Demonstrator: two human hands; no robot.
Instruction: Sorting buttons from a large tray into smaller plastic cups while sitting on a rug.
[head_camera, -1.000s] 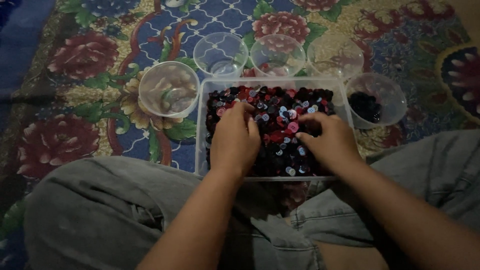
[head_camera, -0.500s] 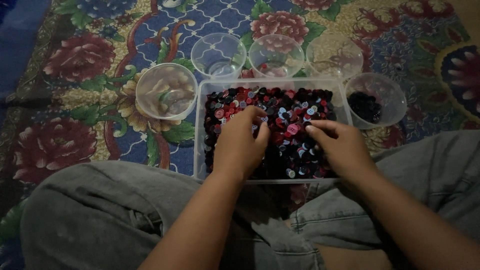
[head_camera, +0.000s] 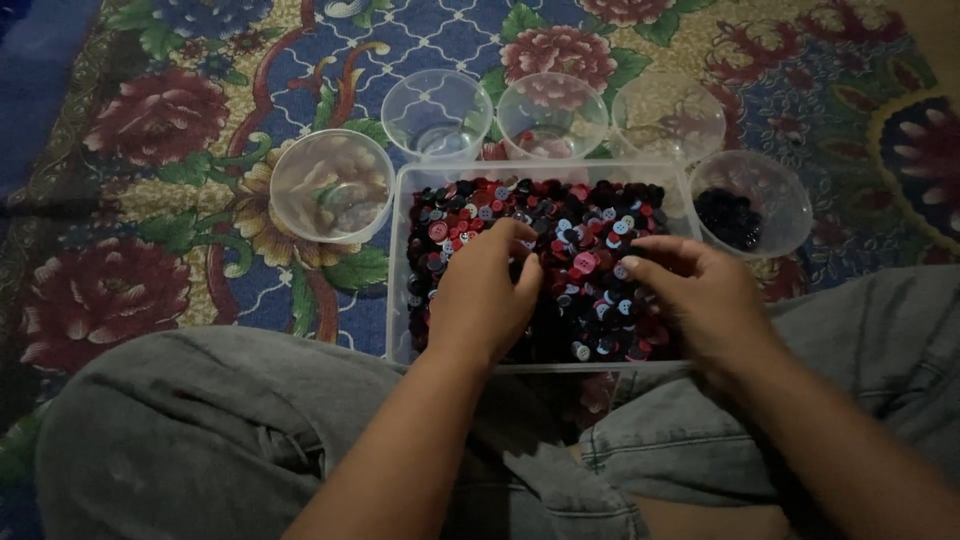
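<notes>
Buttons (head_camera: 590, 240), a dense heap of black, red and pale blue ones, fill a clear rectangular tub (head_camera: 400, 270) that sits on the patterned floral carpet (head_camera: 150, 180), close to its near edge, just in front of the person's crossed legs in grey trousers (head_camera: 200, 440). Both hands rest on the heap. The left hand (head_camera: 485, 295) lies palm down with its fingers curled into the buttons; its fingertips are buried or turned away, so I cannot tell whether the grip holds anything. The right hand (head_camera: 700, 295) reaches in from the tub's right side, fingers loosely spread and pointing left, the thumb and forefinger close together over the buttons (whether a button sits between them is too dim to make out). The hands and forearms cover much of the tub's near half.

Around the tub stand five clear round cups: one at its left (head_camera: 332, 185) with pale contents that are hard to identify, three along its far side (head_camera: 437, 112), (head_camera: 552, 115), (head_camera: 668, 120), and one at its right (head_camera: 752, 200) holding a small pile of dark buttons.
</notes>
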